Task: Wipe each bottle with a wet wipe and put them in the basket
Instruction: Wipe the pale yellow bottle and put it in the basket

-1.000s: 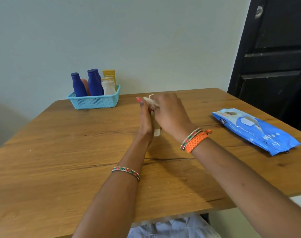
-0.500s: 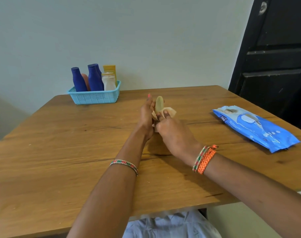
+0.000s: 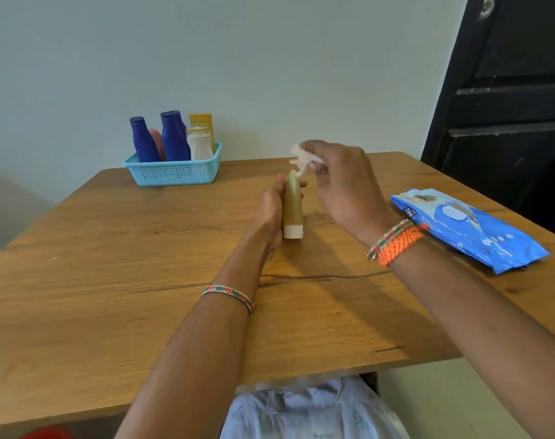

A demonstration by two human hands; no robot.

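Wooden table: brown grain finish, a dark crack line running across its middle, rounded far-left corner, far edge near the wall. Wall: plain, pale grey-green, evenly lit. Door: black, panelled, at right behind the table. Floor: pale, visible below the table's near edge.

A wooden table spreads out in front of me, its grain broken by a dark crack running across the middle. Behind it stands a pale, plain wall. To my right there is a black panelled door. Below the near table edge I see light blue cloth over my lap, and something red at the bottom left corner.
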